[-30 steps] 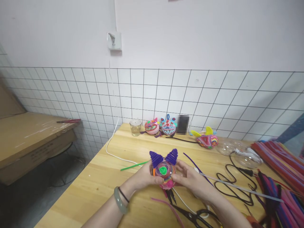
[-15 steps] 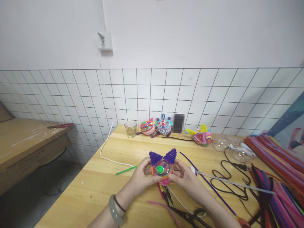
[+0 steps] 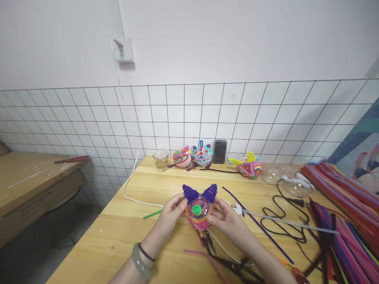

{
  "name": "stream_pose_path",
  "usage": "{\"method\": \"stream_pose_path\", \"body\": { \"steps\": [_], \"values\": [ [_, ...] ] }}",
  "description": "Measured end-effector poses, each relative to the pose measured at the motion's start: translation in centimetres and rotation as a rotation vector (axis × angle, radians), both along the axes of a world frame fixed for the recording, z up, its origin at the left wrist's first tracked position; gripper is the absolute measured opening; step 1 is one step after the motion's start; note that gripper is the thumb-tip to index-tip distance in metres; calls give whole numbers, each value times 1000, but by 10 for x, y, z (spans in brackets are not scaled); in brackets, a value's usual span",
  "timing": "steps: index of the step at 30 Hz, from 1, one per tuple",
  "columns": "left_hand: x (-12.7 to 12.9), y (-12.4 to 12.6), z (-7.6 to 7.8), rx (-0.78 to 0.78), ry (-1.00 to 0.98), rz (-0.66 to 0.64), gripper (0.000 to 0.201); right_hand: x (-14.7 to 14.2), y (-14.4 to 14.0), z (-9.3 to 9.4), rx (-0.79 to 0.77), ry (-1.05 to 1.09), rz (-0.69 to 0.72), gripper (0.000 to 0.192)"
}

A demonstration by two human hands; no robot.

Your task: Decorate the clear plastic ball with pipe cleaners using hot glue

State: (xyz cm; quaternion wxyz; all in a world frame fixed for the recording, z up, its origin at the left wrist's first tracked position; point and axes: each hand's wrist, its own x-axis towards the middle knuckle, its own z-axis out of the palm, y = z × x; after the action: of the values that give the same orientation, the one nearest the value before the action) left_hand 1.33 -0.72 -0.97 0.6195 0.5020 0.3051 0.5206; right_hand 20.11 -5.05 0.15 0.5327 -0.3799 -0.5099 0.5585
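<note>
Both hands hold a small round craft ball [image 3: 199, 212] above the wooden table [image 3: 118, 236]. It is clear plastic wrapped in coloured pipe cleaners, with a green spiral on its front and two purple cone ears on top. My left hand [image 3: 169, 213] grips its left side, and the wrist carries a grey-green bangle and a black band. My right hand [image 3: 225, 217] grips its right side. Black scissors [image 3: 237, 268] lie on the table just below the hands.
Three finished pipe-cleaner figures [image 3: 203, 157] and a glass cup [image 3: 160, 160] stand along the tiled wall. A pile of coloured pipe cleaners [image 3: 343, 213] fills the right side, beside black cable [image 3: 281, 221] and clear plastic half-shells [image 3: 272, 175]. A white cord [image 3: 130, 185] runs to the wall socket. A cardboard box [image 3: 32, 181] sits left.
The camera view has swung to the right. Both hands still hold the ball, which is tipped a little more toward me and sits slightly lower.
</note>
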Motion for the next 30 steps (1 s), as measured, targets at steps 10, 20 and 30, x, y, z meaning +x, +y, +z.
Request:
{"method": "stream_pose_path", "body": {
  "steps": [10,20,30],
  "values": [
    [2,3,6,89,78,34,26,-13,-4,3,-15,11,-48,58],
    [1,-7,11,-43,-37,-46,35,-17,-7,9,0,15,-111,59],
    [0,-2,9,-84,-69,-3,23,-18,-6,-1,-20,36,-29,60]
  ]
}}
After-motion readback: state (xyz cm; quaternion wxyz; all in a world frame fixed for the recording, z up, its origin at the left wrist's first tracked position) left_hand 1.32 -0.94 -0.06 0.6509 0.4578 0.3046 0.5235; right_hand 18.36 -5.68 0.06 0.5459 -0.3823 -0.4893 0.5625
